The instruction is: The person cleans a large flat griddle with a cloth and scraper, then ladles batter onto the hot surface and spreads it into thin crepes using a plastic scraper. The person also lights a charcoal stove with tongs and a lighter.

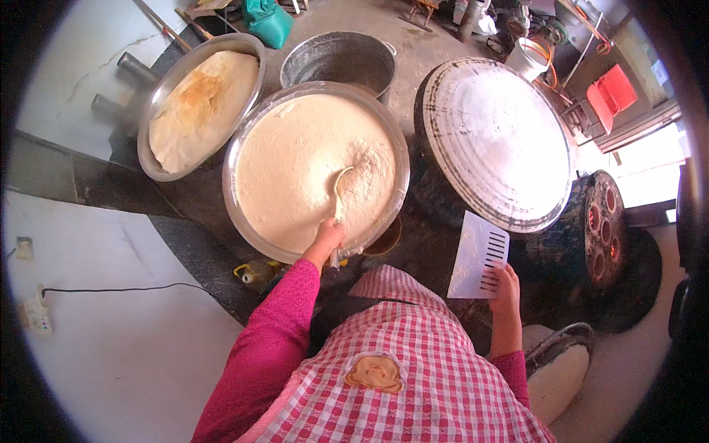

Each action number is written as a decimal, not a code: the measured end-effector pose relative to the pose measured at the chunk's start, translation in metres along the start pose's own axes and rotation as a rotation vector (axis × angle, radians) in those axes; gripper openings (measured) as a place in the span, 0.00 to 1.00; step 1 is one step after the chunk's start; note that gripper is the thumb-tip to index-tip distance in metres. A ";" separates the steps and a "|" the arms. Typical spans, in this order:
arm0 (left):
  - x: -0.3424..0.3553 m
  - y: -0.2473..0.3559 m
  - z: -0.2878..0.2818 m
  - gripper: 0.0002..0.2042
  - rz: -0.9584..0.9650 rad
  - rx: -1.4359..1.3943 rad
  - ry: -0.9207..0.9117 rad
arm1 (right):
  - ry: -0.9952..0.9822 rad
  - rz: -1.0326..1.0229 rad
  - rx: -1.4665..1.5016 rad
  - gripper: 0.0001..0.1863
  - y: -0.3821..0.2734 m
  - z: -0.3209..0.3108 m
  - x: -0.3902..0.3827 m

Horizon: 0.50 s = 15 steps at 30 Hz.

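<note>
My left hand (329, 240) grips the handle of a ladle (341, 184) whose head is in pale batter in a large round basin (230, 162) in front of me, with a ruffled patch of batter around it. My right hand (504, 288) holds a flat, pale slotted scraper (473, 262) near the lower edge of a big round griddle (495, 140), which has a whitish top and dark streaks round its rim. A second metal basin (257, 63) at the upper left holds pale dough with an orange-brown patch.
Behind stand a dark metal pot (295, 63), a green sack (266, 26) and a white bucket (528, 63). A stove with glowing holes (602, 199) is right of the griddle. An oil jug (255, 273) sits below the basin; another container (561, 369) is low at my right. A red chair (613, 96) is farther back.
</note>
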<state>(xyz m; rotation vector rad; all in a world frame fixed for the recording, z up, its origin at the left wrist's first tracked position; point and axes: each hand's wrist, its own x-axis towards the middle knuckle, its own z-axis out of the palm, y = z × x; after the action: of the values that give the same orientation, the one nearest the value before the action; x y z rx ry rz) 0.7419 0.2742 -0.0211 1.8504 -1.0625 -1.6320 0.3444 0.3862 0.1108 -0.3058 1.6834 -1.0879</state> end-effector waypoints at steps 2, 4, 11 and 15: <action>-0.001 0.002 0.003 0.07 -0.154 -0.467 -0.179 | -0.005 -0.026 0.045 0.09 -0.002 -0.002 -0.004; -0.020 0.005 -0.001 0.09 -0.321 -0.961 -0.343 | 0.006 -0.037 0.069 0.09 -0.004 -0.004 -0.009; -0.057 0.027 -0.011 0.12 -0.246 -1.591 -0.695 | 0.036 -0.075 0.103 0.10 -0.014 -0.002 -0.017; -0.069 0.041 -0.030 0.08 -0.227 -1.453 -0.616 | 0.045 -0.102 0.094 0.12 -0.016 0.005 -0.021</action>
<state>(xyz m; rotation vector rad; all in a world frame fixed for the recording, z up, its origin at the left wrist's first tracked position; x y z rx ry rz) 0.7602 0.2989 0.0588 0.4932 0.3065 -2.1801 0.3524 0.3884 0.1361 -0.3110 1.6655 -1.2537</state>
